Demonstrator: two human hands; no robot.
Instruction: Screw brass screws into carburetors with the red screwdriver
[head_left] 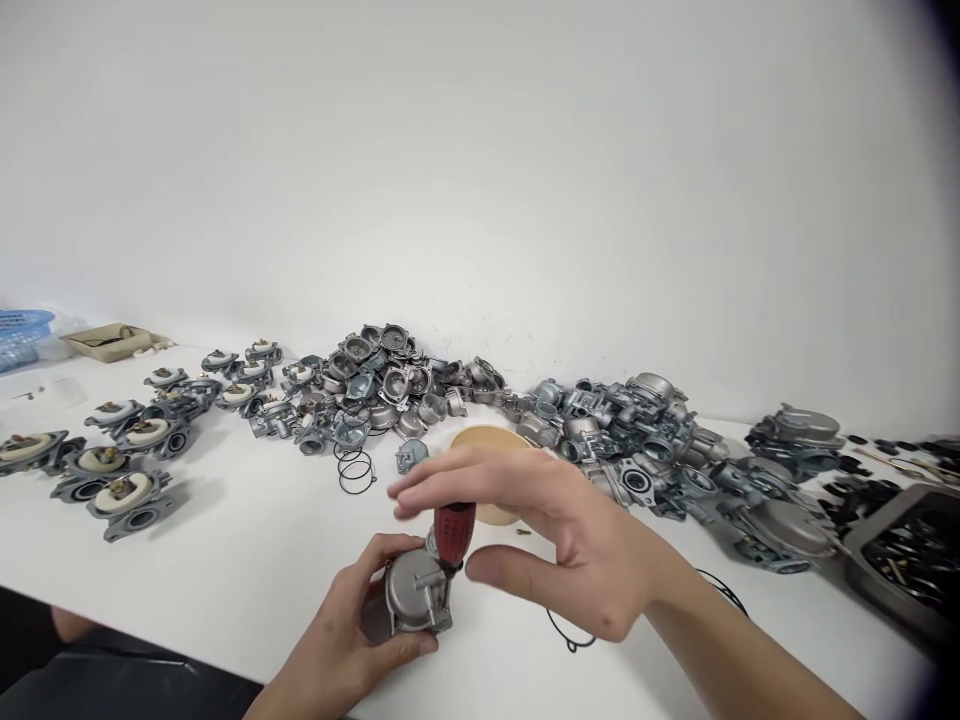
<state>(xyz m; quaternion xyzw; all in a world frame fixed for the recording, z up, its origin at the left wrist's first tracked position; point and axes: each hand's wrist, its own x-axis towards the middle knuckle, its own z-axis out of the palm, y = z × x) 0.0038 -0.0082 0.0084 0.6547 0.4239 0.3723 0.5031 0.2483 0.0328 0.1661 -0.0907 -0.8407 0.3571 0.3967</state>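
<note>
My left hand [341, 625] is wrapped round a grey metal carburetor [415, 592] with its rounded float bowl facing up, just above or on the white table. A stubby screwdriver with a red handle [454, 535] stands nearly upright at the bowl's right edge; its tip is hidden. Over the handle's top, my right hand [574, 530] stretches its fingers out flat, thumb apart from the handle. Whether the palm side presses on the handle's top cannot be seen. A black rubber ring [571, 640] lies partly beneath the right hand.
Carburetor bodies with white floats [124, 495] stand at left. Piles of metal bowls [394, 385] and carburetors [637, 430] line the wall. A tan round dish [487, 437], a small screw [523, 532] and black rings [355, 472] lie nearby. A bin of dark parts [862, 580] sits right.
</note>
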